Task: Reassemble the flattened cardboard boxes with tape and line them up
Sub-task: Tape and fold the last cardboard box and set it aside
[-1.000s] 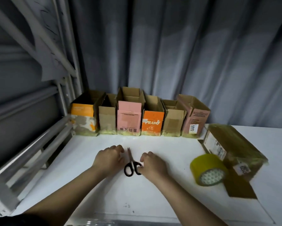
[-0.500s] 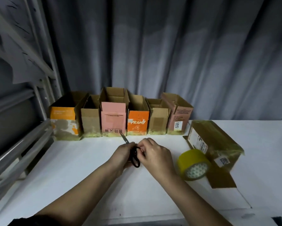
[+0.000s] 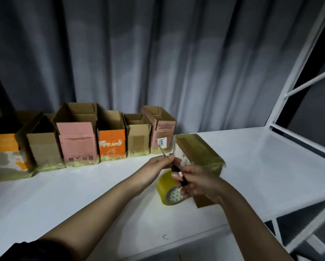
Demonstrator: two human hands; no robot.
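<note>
Both hands [image 3: 159, 163] [image 3: 197, 182] grip slim black-handled steel scissors [image 3: 174, 169].

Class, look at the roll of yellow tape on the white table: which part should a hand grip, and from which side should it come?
Grip the tape roll across its outer yellow band, coming from above. It stands on its edge on the table, so the curved band faces up and is bare there; its open core faces toward the viewer and right, partly behind the right hand, which with the left hand holds the scissors.
</note>
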